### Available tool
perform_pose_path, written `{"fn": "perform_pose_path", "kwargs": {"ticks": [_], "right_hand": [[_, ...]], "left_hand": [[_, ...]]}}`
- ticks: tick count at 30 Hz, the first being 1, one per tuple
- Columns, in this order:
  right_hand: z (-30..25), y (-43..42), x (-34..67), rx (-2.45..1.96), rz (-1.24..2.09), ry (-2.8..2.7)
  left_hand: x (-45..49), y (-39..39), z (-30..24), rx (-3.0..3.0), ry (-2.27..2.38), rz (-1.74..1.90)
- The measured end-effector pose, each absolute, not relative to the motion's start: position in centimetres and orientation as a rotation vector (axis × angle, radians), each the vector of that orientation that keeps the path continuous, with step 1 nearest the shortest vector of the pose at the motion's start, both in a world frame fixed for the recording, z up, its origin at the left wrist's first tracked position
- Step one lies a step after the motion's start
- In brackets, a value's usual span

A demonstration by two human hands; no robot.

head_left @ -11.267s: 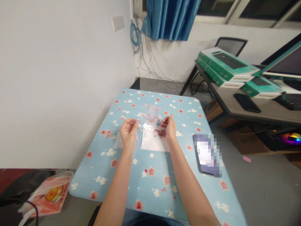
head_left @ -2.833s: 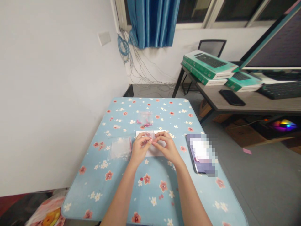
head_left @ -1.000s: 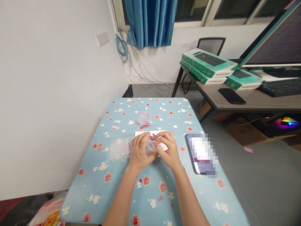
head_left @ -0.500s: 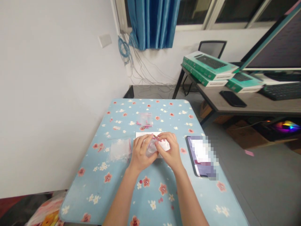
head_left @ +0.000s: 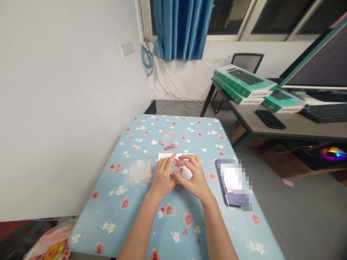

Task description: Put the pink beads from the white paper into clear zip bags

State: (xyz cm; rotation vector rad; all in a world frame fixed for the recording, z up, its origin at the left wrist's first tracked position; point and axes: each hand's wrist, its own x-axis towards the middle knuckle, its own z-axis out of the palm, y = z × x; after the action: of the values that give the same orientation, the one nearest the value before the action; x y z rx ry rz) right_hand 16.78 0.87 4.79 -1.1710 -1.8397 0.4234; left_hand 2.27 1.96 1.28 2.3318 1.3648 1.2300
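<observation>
My left hand (head_left: pixel 164 177) and my right hand (head_left: pixel 193 177) meet above a white paper sheet (head_left: pixel 165 156), both pinching a small clear plastic bag (head_left: pixel 176 169) with pink beads showing at its top edge. My fingers hide most of that bag. Farther up the blue floral tablecloth (head_left: pixel 108 216), a second clear bag (head_left: pixel 169 139) lies with pink beads (head_left: pixel 169 146) in and around it. Left of my left hand lies a flat clear plastic bag (head_left: pixel 140 172).
A phone (head_left: pixel 233 184) with a pixelated screen lies at the table's right edge. Beyond the table stands a desk (head_left: pixel 292 124) holding green keyboard boxes (head_left: pixel 244 83), a black phone (head_left: pixel 269 119), a monitor and a keyboard. A white wall runs along the left side.
My fingers have shifted their grip on the small bag, and my hands have parted slightly. The whole view has moved a little to the right.
</observation>
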Motion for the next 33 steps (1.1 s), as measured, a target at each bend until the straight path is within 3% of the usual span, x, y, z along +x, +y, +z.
{"fn": "perform_pose_path", "kwargs": {"ticks": [19, 33], "right_hand": [[4.8, 0.8, 16.4, -1.144, 0.368, -1.912], [4.9, 0.9, 18.1, -1.052, 0.456, -1.570]], "left_hand": [[2.4, 1.8, 1.4, 2.218, 1.429, 1.242], [2.2, 2.8, 2.2, 1.117, 1.015, 1.124]]}}
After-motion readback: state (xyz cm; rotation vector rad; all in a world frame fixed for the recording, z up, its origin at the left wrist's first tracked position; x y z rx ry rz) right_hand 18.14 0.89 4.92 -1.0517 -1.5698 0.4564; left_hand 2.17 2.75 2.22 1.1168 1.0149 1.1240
